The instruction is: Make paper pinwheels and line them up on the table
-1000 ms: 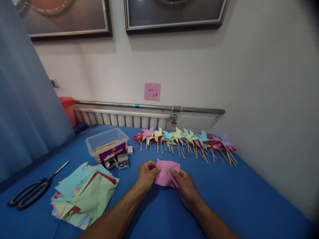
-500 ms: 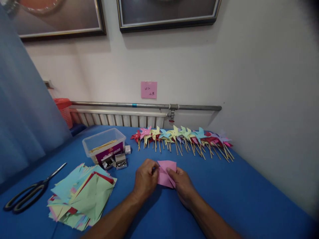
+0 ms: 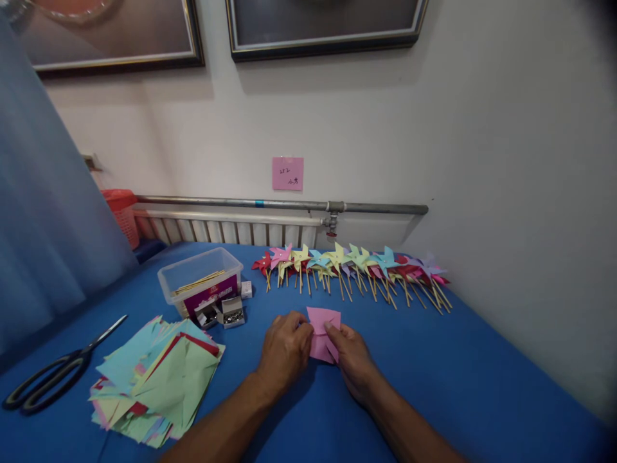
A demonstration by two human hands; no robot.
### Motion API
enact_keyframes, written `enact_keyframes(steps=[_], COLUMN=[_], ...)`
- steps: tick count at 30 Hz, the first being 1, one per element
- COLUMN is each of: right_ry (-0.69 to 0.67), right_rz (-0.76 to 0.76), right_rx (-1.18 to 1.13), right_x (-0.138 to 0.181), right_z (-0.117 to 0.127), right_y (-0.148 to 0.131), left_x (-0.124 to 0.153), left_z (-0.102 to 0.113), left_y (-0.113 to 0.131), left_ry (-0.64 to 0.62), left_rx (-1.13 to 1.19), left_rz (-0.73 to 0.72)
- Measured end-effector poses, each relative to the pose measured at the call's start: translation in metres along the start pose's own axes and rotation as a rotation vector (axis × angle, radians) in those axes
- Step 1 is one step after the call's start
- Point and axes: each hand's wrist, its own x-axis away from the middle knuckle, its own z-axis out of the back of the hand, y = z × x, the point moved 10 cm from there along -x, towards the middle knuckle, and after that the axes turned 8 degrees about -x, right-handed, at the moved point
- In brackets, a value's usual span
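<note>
A pink square of paper (image 3: pixel 324 320) with slits cut in it is held between my two hands above the blue table. My left hand (image 3: pixel 285 347) is closed on its left edge, fingers curled and pinching. The thumb of my right hand (image 3: pixel 354 354) presses on the paper's face from the right, with the fingers behind it. Left of my hands lies a loose pile of coloured paper squares (image 3: pixel 178 379), a green one on top. Two small open boxes of metal pins (image 3: pixel 234 316) stand beyond the pile.
A clear plastic tub (image 3: pixel 200 273) holds thin wooden sticks. Black-handled scissors (image 3: pixel 62 373) lie at the far left. Finished paper pinwheels (image 3: pixel 337 258) on sticks line the back edge of the table (image 3: pixel 434 392). Behind are a radiator (image 3: pixel 231 231) and a pipe; a blue curtain (image 3: pixel 48 193) hangs left.
My left hand has shifted slightly right against the pink paper, its fingers closer to the middle. The paper's upper edge sits a little higher. My right hand keeps its grip.
</note>
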Motion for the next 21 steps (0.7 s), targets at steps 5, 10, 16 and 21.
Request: enact_keyframes(steps=[5,10,16,21], right_ry=[-0.034,0.028,0.076,0.039], right_rz=[-0.013,0.021,0.079,0.110], right_rx=[-0.032,0.047,0.167,0.196], right_x=[0.001,-0.002,-0.004,0.001], right_z=[-0.006,0.004,0.012,0.004], right_y=[0.000,0.003,-0.002,-0.010], left_x=[0.000,0.001,0.000,0.018], left_z=[0.000,0.000,-0.001,-0.046], left_y=[0.002,0.005,-0.013,-0.052], left_ry=[0.024,0.014,-0.025,-0.145], left_rx=[-0.039,-0.032,0.308,0.879], left_rz=[-0.029,-0.055,0.180,0.763])
